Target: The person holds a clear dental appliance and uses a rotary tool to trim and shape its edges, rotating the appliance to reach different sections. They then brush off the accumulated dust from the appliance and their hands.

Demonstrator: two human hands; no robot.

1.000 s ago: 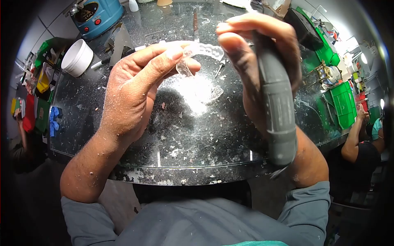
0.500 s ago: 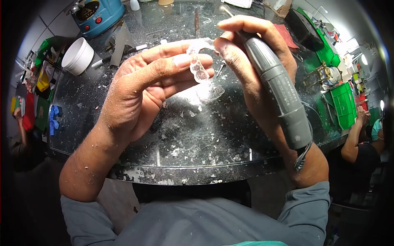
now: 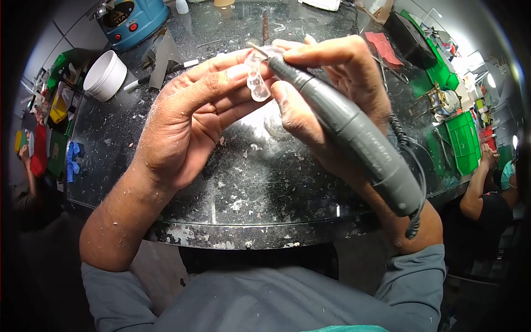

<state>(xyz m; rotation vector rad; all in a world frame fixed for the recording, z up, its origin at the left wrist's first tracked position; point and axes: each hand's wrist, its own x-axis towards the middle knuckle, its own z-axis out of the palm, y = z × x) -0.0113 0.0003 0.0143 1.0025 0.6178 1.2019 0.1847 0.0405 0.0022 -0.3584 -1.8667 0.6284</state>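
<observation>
Between the thumb and fingers of my left hand [image 3: 191,105] is a clear dental aligner [image 3: 256,83], its tooth-shaped bumps turned down toward me. My right hand [image 3: 345,72] grips a dark grey rotary handpiece [image 3: 354,133] with a coiled cord at its rear end. The handpiece's thin metal bit points up and left, at the upper part of the aligner; whether it touches cannot be made out. A second clear piece [image 3: 274,126] lies on the bench below, partly hidden by my right thumb.
White dust and flakes cover the black bench [image 3: 243,188]. A white tub [image 3: 105,76], a marker [image 3: 136,83] and a blue machine [image 3: 133,22] stand or lie at left. At right are a red sheet [image 3: 383,47] and green trays [image 3: 463,141]; other people's arms [image 3: 480,182] show at both sides.
The handpiece has swung left and tilted flatter, bringing its bit to the aligner. My right fingers have shifted off the aligner's end. The aligner has moved slightly left and up.
</observation>
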